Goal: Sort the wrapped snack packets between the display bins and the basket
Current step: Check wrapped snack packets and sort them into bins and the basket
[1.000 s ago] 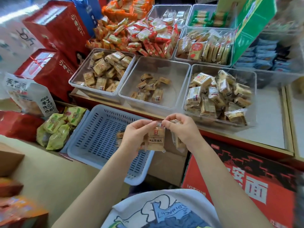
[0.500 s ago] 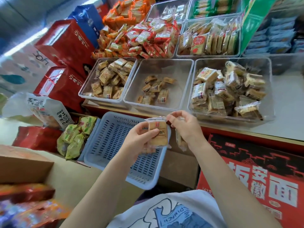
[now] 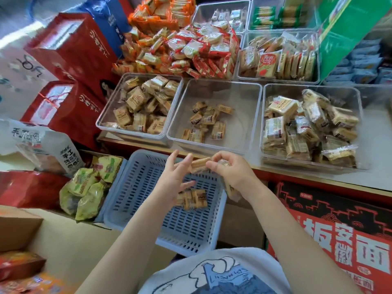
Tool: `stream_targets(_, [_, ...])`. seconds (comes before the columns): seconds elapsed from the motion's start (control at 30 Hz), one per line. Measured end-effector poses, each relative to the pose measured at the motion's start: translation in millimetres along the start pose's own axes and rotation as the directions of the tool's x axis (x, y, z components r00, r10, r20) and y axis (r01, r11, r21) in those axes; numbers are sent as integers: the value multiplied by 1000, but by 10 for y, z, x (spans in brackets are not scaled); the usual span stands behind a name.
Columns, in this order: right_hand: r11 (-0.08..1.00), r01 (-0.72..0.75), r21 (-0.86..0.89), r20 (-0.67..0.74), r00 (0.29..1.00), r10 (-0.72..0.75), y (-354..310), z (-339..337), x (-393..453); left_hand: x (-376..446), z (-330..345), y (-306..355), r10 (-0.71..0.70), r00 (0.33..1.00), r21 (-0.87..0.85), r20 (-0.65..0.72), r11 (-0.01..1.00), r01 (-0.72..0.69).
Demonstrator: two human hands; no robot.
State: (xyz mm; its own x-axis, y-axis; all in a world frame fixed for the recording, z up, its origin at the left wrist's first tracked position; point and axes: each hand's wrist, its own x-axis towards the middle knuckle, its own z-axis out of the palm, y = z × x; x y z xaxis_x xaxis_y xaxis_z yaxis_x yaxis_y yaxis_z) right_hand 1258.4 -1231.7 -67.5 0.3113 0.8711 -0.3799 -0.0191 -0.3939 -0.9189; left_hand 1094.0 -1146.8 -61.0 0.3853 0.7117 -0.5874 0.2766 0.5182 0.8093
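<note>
My right hand (image 3: pixel 232 171) pinches a tan wrapped snack packet (image 3: pixel 200 163) above the far edge of the blue slotted basket (image 3: pixel 137 198). A second clear-wrapped packet (image 3: pixel 232 190) hangs below its palm. My left hand (image 3: pixel 175 179) has its fingers spread and straight, its fingertips at the packet's left end. A few tan packets (image 3: pixel 194 199) lie in the basket under my left hand. Beyond it stand three clear display bins: the left bin (image 3: pixel 100 124) is well filled, the middle bin (image 3: pixel 241 124) holds several packets, and the right bin (image 3: pixel 265 90) is heaped.
Red and orange snack heaps (image 3: pixel 191 49) and more clear bins fill the back of the counter. Red gift boxes (image 3: pixel 70 49) stand at the left, green bags (image 3: pixel 84 192) lie beside the basket, and a red carton (image 3: pixel 339 230) sits under the counter at the right.
My left hand held the tan packet upright; it has let go and spread its fingers while my right hand took the packet. Both hands sit slightly lower over the basket.
</note>
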Motion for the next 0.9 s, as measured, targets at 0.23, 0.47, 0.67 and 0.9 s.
stream_targets(0.23, [985, -150, 88, -3, 989, 151, -212, 640, 336, 379, -800, 112, 245, 945, 166, 215, 945, -283])
stream_targets(0.47, [993, -117, 27, -23, 993, 118, -377, 1084, 580, 680, -1374, 119, 215, 944, 43, 249, 972, -232])
stream_targets(0.67, [986, -118, -114, -134, 986, 102, -510, 1350, 814, 800, -1627, 168, 202, 933, -50, 296, 979, -196])
stream_targets(0.9, [989, -100, -107, -120, 989, 87, -597, 1419, 964, 881, -1498, 157, 210, 974, -200, 87, 961, -190])
